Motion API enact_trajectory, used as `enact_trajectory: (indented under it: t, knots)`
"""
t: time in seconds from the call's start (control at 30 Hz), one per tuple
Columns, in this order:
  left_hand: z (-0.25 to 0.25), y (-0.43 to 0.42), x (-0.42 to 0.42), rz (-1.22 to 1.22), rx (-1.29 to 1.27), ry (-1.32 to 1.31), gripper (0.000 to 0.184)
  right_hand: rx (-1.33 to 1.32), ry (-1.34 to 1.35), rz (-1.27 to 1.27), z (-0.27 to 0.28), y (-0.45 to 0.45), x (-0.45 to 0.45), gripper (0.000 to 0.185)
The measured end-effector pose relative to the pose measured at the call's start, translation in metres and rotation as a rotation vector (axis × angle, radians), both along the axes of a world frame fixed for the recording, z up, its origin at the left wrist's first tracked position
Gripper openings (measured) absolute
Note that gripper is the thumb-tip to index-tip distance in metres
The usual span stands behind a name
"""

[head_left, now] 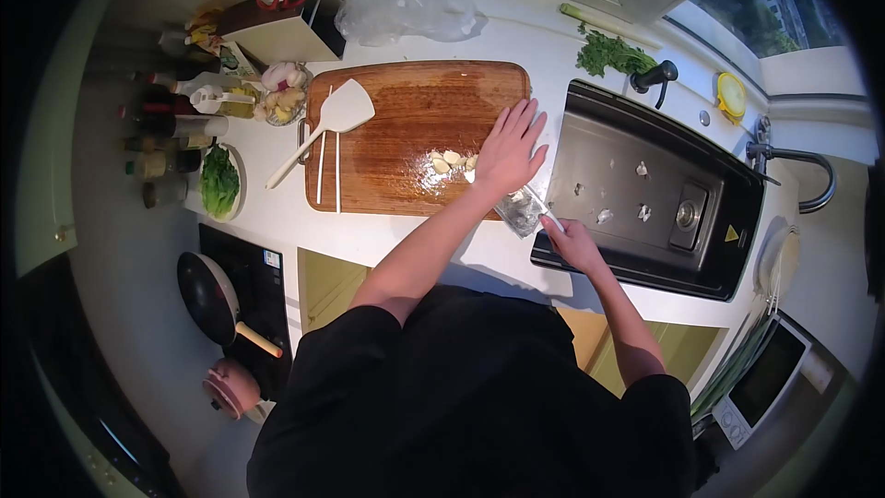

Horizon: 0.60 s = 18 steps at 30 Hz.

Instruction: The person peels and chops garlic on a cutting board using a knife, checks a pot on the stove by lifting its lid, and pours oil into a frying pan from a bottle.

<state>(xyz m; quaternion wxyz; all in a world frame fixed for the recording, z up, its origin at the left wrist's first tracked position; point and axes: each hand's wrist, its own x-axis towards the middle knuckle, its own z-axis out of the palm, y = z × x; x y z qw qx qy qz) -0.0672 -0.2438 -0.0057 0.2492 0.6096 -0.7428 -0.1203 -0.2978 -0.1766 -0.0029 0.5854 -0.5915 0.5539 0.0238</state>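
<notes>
My left hand [509, 155] lies stretched out over the right end of the wooden cutting board [406, 129], its fingers extended. Several pale garlic cloves [447, 162] sit on a wet patch of the board beside it, partly hidden by the hand. My right hand [573, 243] is closed round the light handle of a kitchen knife [522, 213]. The broad, shiny blade reaches over the board's near right corner, close to my left wrist; I cannot tell whether it touches the hand. A white spatula [347, 109] and two white chopsticks [337, 171] rest at the board's left.
To the right is a dark sink [604, 152] with white scraps in it. Leafy herbs [613, 55] lie behind it. Bottles [171, 124] and a plate of green lettuce [219, 183] stand left. A frying pan [207, 297] is on the hob.
</notes>
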Motion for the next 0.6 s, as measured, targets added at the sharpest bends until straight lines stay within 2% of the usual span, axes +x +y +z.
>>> enact_trajectory:
  t: [0.17, 0.3, 0.53, 0.6]
  knots:
    - [0.004, -0.011, 0.003, 0.019, 0.008, 0.033, 0.052, -0.054, 0.157, 0.003, 0.01, -0.009, 0.014, 0.066]
    - [0.005, -0.012, 0.005, 0.014, 0.018, 0.046, 0.052, -0.217, 0.142, 0.038, 0.003, -0.008, 0.017, 0.06]
    - [0.005, -0.013, 0.006, -0.028, -0.05, 0.024, 0.041, -0.146, 0.089, 0.024, 0.016, -0.012, 0.02, 0.056]
    - [0.029, -0.007, 0.01, -0.007, -0.082, 0.096, 0.036, -0.179, 0.025, -0.02, 0.029, -0.01, 0.023, 0.054]
